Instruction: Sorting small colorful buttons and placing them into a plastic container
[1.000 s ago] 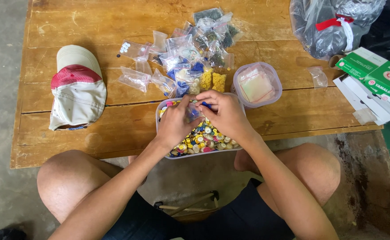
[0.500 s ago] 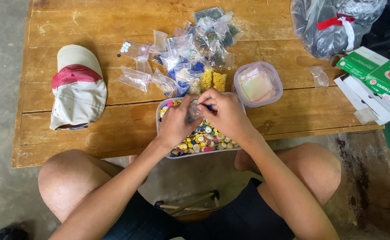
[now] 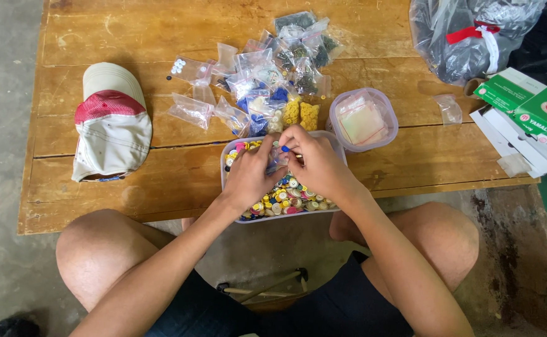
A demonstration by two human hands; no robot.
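Observation:
A clear tray (image 3: 337,145) full of mixed coloured buttons (image 3: 289,196) rests at the near edge of a wooden table (image 3: 180,168). Both hands hover over it. My left hand (image 3: 251,175) pinches a small clear plastic bag (image 3: 278,161) above the buttons. Close against it, my right hand (image 3: 316,162) holds a small blue button (image 3: 284,148) between its fingertips at the bag's mouth. The hands hide much of the bag and the tray's middle.
Several small filled bags (image 3: 267,75) lie heaped behind the tray. A round tub of empty bags (image 3: 364,118) stands to its right. A cap (image 3: 111,122) lies at left, a large plastic sack (image 3: 467,34) and green boxes (image 3: 529,109) at right.
The hands stay together over the tray with only slight finger movement at the bag. Everything else on the table is where it was.

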